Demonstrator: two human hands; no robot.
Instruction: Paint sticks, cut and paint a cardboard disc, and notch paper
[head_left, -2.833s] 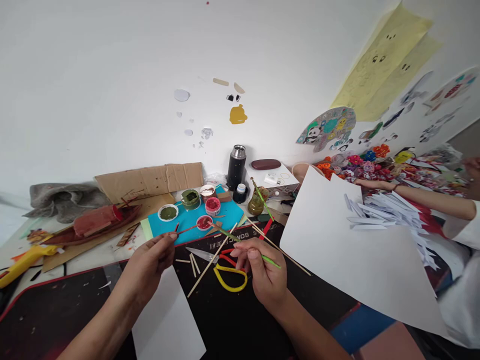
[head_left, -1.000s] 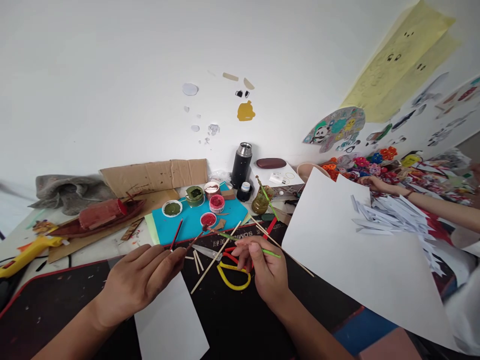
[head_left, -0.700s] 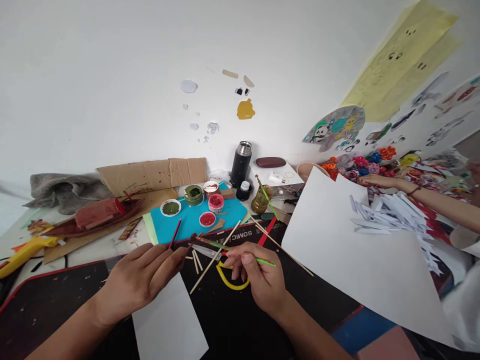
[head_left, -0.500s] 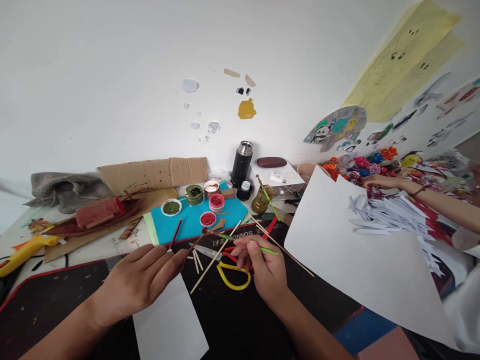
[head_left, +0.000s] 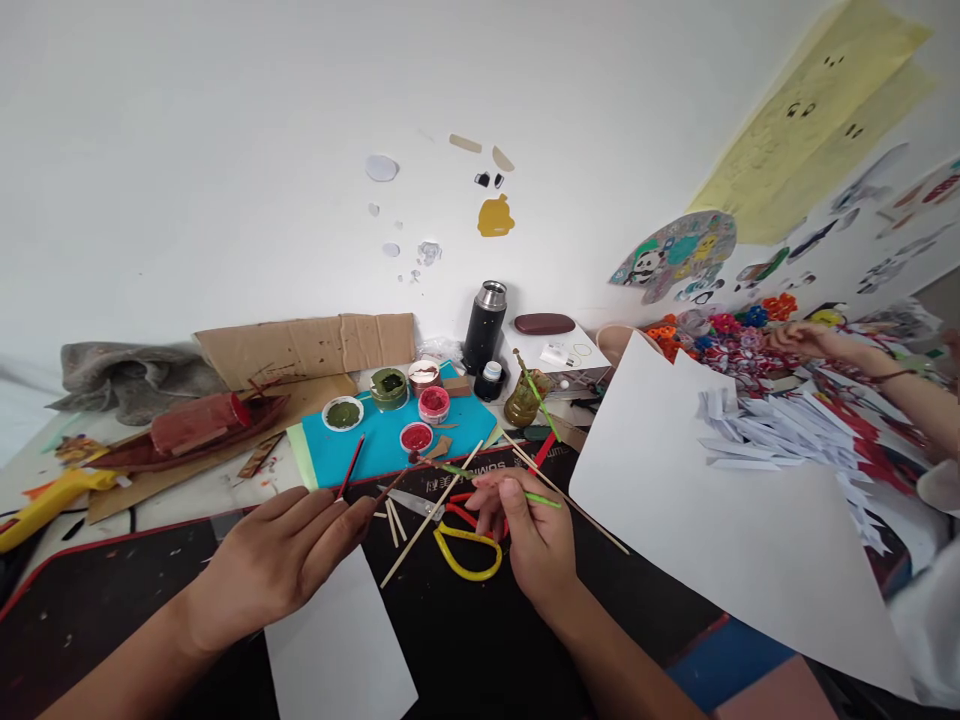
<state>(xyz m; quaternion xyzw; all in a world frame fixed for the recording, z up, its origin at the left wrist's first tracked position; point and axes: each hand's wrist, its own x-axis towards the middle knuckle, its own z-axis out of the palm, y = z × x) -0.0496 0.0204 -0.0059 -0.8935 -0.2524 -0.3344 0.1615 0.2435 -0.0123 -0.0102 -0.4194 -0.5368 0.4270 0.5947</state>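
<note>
My left hand pinches a thin brown stick whose upper end points toward the red paint. My right hand is closed on a green paintbrush, its tip meeting or nearly meeting the stick's end. Just behind them stand two open tubs of red paint on a blue sheet. Below my right hand lie scissors with yellow and red handles. A long pale stick crosses the scissor blades, beside several short sticks. A red pencil-like brush rests beyond my left hand.
A red-brown model boat and yellow glue gun lie left. Green paint, a black flask and a brush jar stand behind. Large white paper is right; another person's hand reaches over colourful pieces.
The other person's hand has moved right and away from the white paper strips. Both my hands stay nearly still, holding the stick and the paintbrush.
</note>
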